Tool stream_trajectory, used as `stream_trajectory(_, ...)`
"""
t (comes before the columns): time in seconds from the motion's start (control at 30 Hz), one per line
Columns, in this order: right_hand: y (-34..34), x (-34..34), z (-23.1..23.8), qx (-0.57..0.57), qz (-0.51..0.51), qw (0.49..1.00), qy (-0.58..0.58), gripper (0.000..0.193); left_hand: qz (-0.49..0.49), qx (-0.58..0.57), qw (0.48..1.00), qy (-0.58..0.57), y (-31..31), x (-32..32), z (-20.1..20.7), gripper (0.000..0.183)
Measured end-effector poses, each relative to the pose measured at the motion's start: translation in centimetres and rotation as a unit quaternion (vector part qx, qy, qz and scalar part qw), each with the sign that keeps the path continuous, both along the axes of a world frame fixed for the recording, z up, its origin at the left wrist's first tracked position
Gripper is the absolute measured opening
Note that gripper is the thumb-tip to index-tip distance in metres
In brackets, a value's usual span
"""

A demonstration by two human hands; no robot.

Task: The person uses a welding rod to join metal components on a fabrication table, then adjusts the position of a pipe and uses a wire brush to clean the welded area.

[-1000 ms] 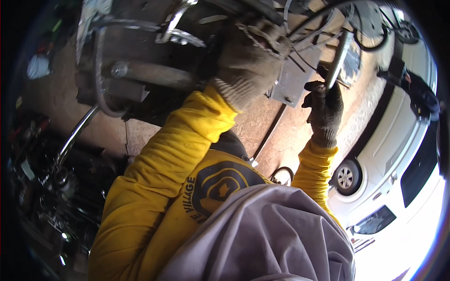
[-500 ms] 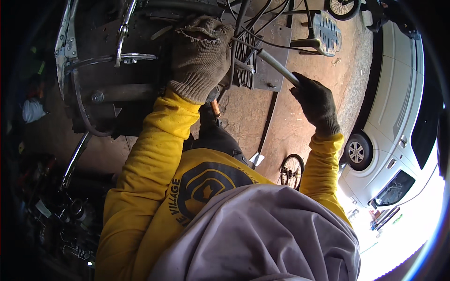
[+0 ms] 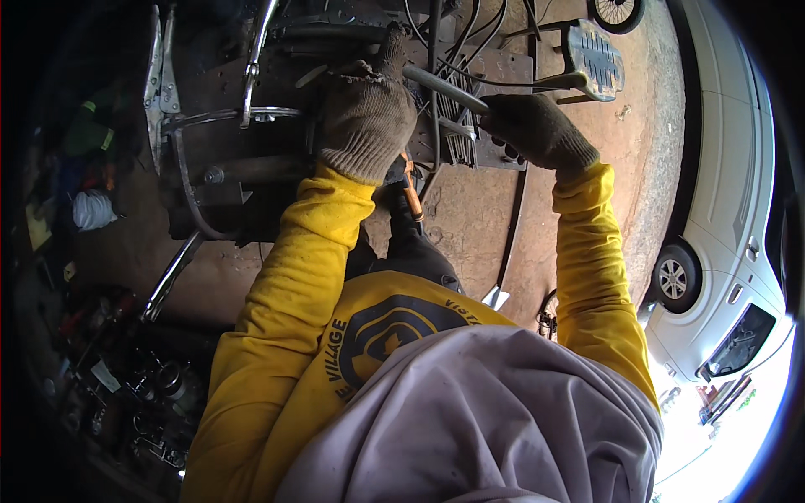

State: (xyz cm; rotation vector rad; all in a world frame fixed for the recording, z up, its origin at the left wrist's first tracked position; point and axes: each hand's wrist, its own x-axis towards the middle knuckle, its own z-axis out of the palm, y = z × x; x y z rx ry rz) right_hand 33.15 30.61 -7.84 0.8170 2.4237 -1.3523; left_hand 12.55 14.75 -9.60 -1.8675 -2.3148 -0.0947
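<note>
My right hand [image 3: 541,132], in a dark knit glove, is closed around one end of a grey metal pipe [image 3: 443,87]. The pipe slants up and left toward my left hand [image 3: 369,117], its far end beside that glove. My left hand, in a worn brown knit glove, is over the dark metal bench; one digit points upward and the others curl out of sight. What it grips is hidden. Locking pliers [image 3: 161,80] hold a curved metal bar [image 3: 205,117] left of it. Below my left glove hangs an orange-handled tool [image 3: 412,197].
Several thin rods [image 3: 459,147] lie on the bench plate [image 3: 503,151], with dark cables [image 3: 433,50] crossing above. A slotted metal seat [image 3: 594,60] stands beyond. A white vehicle [image 3: 721,201] is at the right, and machine parts [image 3: 168,386] crowd the lower left.
My right hand has moved up and left with the pipe, bringing its far end close to my left glove. One digit of my left hand now points up. The whole view has shifted slightly.
</note>
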Motion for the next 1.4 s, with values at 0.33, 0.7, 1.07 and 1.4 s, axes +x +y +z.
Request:
stream_trajectory(0.33,-5.9,0.6,0.1,-0.184,-0.192,0.964,0.008,0.035,-0.110,0.142,0.984,-0.016,-2.9,-7.0,5.2,0.031)
stream_trajectory(0.7,-20.1,-2.1,-1.2,-0.249,-0.380,0.884,0.111,0.043,-0.163,-0.147,0.976,-0.008,-1.5,-7.4,3.7,0.037)
stream_trajectory(1.07,-17.2,-0.9,0.9,-0.236,-0.312,0.918,0.059,0.040,-0.238,-0.125,0.961,-0.061,-0.8,-8.2,2.1,0.032)
stream_trajectory(1.4,-18.8,0.4,-0.4,-0.301,-0.340,0.887,0.083,0.038,-0.232,-0.121,0.963,-0.067,-0.5,-8.1,1.6,0.030)
